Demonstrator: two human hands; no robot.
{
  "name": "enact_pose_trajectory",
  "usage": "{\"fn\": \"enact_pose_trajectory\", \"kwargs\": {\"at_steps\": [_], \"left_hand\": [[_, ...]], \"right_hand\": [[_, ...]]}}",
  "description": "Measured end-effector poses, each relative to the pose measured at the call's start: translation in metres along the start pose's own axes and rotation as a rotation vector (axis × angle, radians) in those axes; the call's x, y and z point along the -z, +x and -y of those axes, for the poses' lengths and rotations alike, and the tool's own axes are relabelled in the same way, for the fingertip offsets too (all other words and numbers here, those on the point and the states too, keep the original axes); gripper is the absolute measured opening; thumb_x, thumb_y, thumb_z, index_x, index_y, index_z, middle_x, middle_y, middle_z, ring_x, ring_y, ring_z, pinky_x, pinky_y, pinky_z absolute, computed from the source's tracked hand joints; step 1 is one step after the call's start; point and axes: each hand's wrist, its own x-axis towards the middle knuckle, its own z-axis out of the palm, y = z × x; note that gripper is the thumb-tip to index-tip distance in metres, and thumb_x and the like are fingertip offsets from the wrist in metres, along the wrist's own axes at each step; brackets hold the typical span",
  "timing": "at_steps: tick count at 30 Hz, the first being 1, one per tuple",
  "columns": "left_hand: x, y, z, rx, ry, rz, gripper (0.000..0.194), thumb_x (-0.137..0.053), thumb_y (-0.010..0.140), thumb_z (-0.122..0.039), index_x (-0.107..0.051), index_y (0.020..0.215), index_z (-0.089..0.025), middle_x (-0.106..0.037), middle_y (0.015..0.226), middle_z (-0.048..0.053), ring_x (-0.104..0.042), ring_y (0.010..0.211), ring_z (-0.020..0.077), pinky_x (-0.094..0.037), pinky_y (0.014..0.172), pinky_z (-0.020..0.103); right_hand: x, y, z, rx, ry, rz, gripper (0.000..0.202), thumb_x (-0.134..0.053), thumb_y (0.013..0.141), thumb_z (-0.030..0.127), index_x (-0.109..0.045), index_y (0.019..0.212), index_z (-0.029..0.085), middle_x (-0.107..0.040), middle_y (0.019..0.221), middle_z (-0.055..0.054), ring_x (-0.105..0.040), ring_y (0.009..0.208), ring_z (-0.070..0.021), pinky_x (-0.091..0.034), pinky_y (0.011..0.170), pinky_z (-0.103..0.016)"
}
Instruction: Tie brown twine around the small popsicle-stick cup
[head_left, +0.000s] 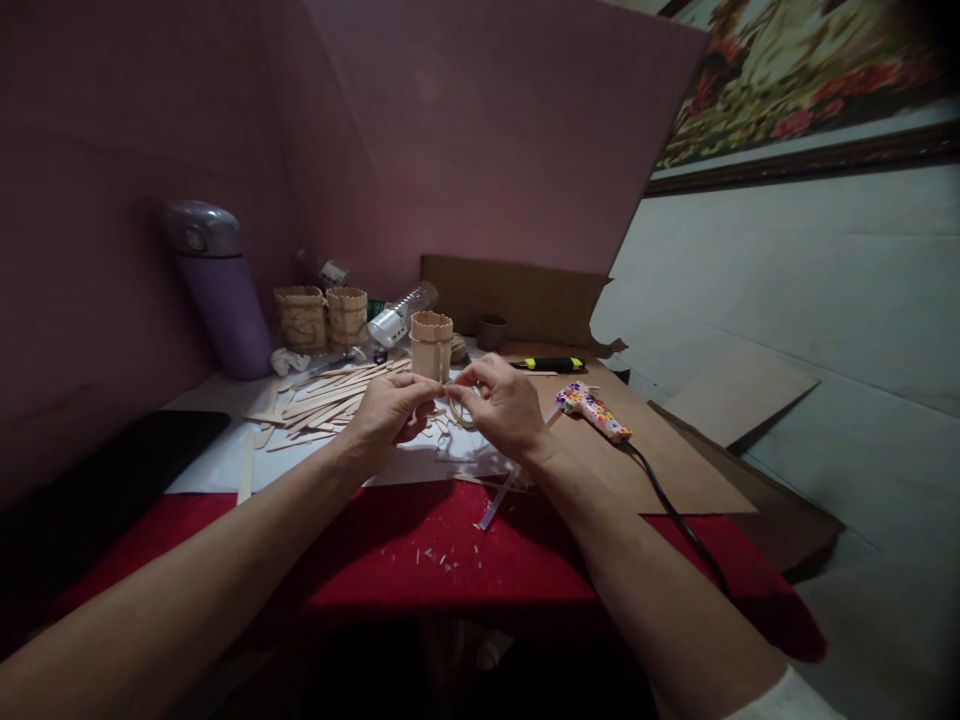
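Note:
My left hand [394, 408] and my right hand [501, 402] meet in front of me, thumbs and fingertips pinched together. What they hold between them is too small to make out. Right behind the fingertips stands a round cup made of wooden craft sticks [431, 345]. A yellowish ring [460, 413], perhaps a tape roll, shows under my right hand. Loose craft sticks [330, 405] lie in a pile to the left of my left hand. On the right rests a flower-patterned glue gun [596, 412] with a clear glue stick [495, 505] nearby.
Two more stick cups [301, 320] stand at the back left, near a purple bottle [221, 290]. A clear plastic bottle [405, 315] leans behind. A yellow-and-black utility knife [553, 365] lies on cardboard [675, 480]. The black cord [675, 515] crosses the red cloth [337, 545].

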Motion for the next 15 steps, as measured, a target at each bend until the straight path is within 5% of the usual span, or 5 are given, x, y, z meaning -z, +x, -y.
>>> {"fn": "enact_pose_trajectory", "kwargs": {"at_steps": [15], "left_hand": [[-0.0031, 0.0011, 0.0015, -0.014, 0.069, -0.080, 0.021, -0.069, 0.058, -0.023, -0.051, 0.051, -0.014, -0.041, 0.037, -0.006, -0.029, 0.026, 0.0023, -0.012, 0.030, 0.017]], "right_hand": [[-0.0049, -0.0086, 0.0053, 0.169, -0.064, 0.184, 0.014, -0.054, 0.081, 0.017, -0.065, 0.073, 0.019, -0.063, 0.075, -0.001, -0.052, 0.066, -0.0131, -0.032, 0.060, -0.025]]}}
